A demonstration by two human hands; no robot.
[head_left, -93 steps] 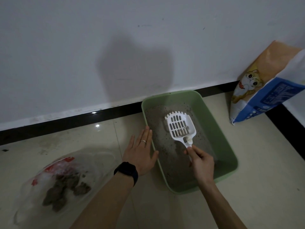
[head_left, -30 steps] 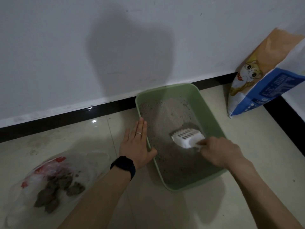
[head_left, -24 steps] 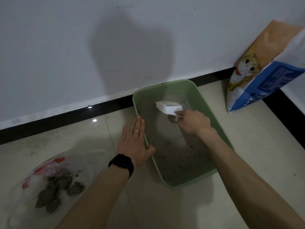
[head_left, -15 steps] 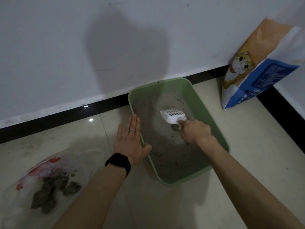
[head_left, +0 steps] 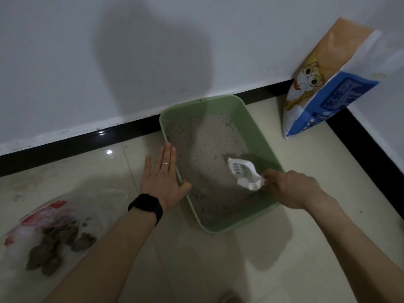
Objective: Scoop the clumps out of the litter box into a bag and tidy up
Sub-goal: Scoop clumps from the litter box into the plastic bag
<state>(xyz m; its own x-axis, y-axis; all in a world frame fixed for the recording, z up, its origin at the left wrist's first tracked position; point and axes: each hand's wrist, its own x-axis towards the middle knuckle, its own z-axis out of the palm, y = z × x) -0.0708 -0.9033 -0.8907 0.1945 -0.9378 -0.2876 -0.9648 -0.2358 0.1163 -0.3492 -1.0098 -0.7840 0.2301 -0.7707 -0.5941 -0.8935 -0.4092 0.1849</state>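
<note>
Your right grip (head_left: 290, 189) is curled round the handle of the white slotted plastic scoop (head_left: 241, 171). Its head lies tilted in the grey litter (head_left: 201, 154) at the near right of the green plastic litter box (head_left: 265, 147). The scoop looks light and stiff, so hold it by the handle end and lift level, since clumps likely crumble. Your left grip (head_left: 162, 180), fingers spread flat, rests against the box's left wall; a light tray would probably slide on the glossy tiled floor (head_left: 306, 248). The limp clear plastic bag (head_left: 65, 215) of brown clumps (head_left: 50, 248) lies well to the left.
</note>
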